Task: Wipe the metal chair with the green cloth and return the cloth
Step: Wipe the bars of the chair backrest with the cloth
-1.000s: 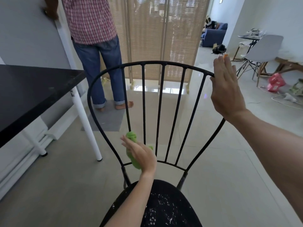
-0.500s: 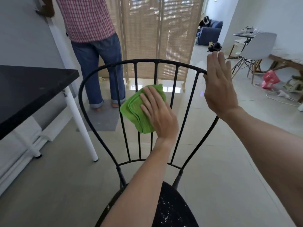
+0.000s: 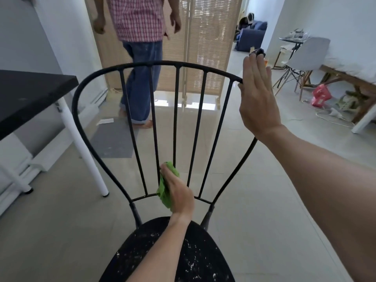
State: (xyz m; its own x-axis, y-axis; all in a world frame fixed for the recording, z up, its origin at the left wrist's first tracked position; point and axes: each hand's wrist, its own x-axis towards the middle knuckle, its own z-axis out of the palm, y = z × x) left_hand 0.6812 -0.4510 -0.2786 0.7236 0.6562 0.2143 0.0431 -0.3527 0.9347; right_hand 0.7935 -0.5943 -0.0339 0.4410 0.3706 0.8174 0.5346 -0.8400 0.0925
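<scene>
Cloth (image 3: 166, 187), green, bunched in left hand (image 3: 180, 195), fingers clamped round it, pressed on centre spindles low on metal chair (image 3: 162, 65) back to wipe. Right hand (image 3: 257, 100) flat, fingers apart, bracing top rail vs push.

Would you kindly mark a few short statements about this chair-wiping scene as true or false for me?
1. The left hand holds the green cloth low on the chair's back bars. True.
2. The right hand rests on the seat. False: it is at the right end of the metal chair's top rail.
3. The seat is spotless. False: white flecks dot it.
4. A black-topped table stands to the left. True.
5. The grey chair lies tipped over. False: it stands upright.
</scene>
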